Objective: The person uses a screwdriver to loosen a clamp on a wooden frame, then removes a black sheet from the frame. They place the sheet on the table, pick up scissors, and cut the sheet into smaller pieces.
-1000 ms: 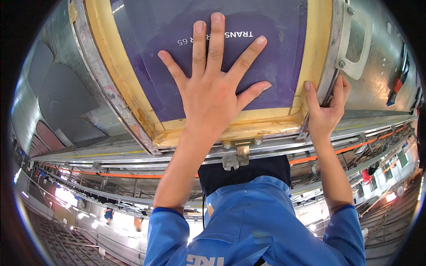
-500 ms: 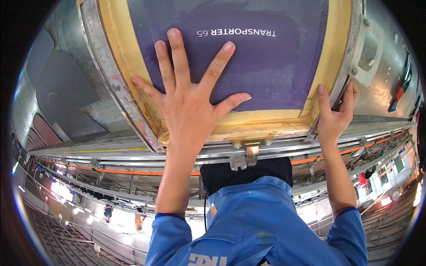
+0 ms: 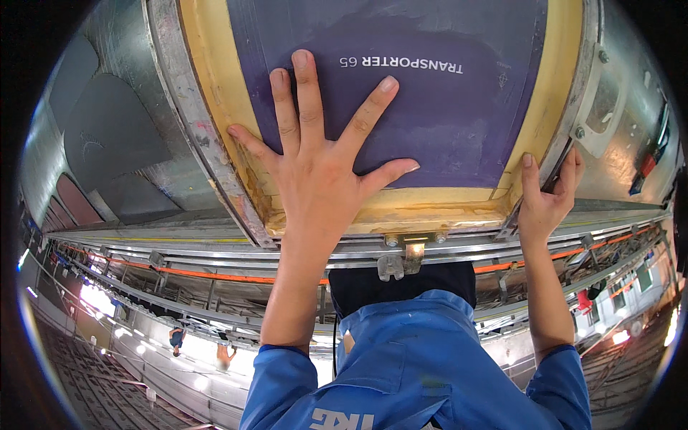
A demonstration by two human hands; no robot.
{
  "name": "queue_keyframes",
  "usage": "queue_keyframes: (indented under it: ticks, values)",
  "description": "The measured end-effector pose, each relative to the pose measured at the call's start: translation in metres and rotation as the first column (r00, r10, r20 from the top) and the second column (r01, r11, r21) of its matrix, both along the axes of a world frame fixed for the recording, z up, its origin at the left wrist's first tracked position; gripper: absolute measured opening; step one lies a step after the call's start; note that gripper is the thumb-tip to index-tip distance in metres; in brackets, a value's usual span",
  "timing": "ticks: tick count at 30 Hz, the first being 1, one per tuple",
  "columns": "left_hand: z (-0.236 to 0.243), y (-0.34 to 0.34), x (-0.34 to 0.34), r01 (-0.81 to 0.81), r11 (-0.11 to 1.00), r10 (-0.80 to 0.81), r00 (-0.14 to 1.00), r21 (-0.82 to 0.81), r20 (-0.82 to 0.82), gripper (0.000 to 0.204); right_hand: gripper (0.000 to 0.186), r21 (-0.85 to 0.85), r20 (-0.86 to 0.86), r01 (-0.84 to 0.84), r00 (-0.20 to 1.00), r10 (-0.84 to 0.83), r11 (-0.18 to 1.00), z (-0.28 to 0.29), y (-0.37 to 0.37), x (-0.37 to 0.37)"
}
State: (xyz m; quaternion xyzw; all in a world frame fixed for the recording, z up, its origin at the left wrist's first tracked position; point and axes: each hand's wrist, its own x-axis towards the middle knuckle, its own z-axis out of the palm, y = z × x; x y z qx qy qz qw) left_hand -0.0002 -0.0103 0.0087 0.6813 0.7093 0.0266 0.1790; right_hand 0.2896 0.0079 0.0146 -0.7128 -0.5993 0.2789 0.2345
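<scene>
In front of me lies a screen-printing frame (image 3: 188,107), with metal sides and yellow borders around a dark purple printing area (image 3: 459,125). My left hand (image 3: 319,172) rests flat on its near left part, fingers spread over the purple surface and the little finger on the yellow border. My right hand (image 3: 546,204) grips the frame's near right corner. Its thumb is on top, and the other fingers curl around the outer side, partly hidden. A brass-coloured bracket (image 3: 414,251) is bolted to the middle of the near edge. On the right side a whitish plate (image 3: 600,100) is bolted on.
Flat grey pieces (image 3: 111,136) and a dark reddish piece (image 3: 77,197) lie on the metal table at left. A dark tool with red on it (image 3: 647,165) lies at far right. Rails with an orange strip (image 3: 208,274) run along the near edge. Two people (image 3: 176,338) are far off.
The frame and my left hand appear slightly further right and lower in view. Both hands keep the same places on the frame.
</scene>
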Motion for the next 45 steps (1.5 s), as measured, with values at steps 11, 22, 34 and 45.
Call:
queue_keyframes:
  ticks: [11,22,34,45]
  values:
    - [0.002,0.002,-0.0014,-0.01,1.0,0.01,1.0,-0.004,0.008,0.086,0.061,-0.004,0.006,0.015,1.0,-0.015,1.0,-0.0004,-0.0005,-0.0001]
    - [-0.0007,-0.0003,-0.0019,-0.005,1.0,0.005,1.0,0.022,0.01,0.086,0.06,-0.024,0.002,0.026,1.0,-0.026,0.999,0.0018,0.0007,-0.0015]
    - [0.0002,0.0002,-0.0033,-0.008,1.0,0.008,1.0,-0.002,0.018,0.087,0.059,-0.027,0.001,0.029,1.0,-0.029,0.999,0.0011,0.0003,-0.0017]
    - [0.001,-0.0026,0.0006,-0.014,1.0,0.014,1.0,-0.009,-0.007,0.088,0.059,-0.032,-0.041,0.052,0.998,-0.053,0.998,-0.0002,-0.0024,0.0]
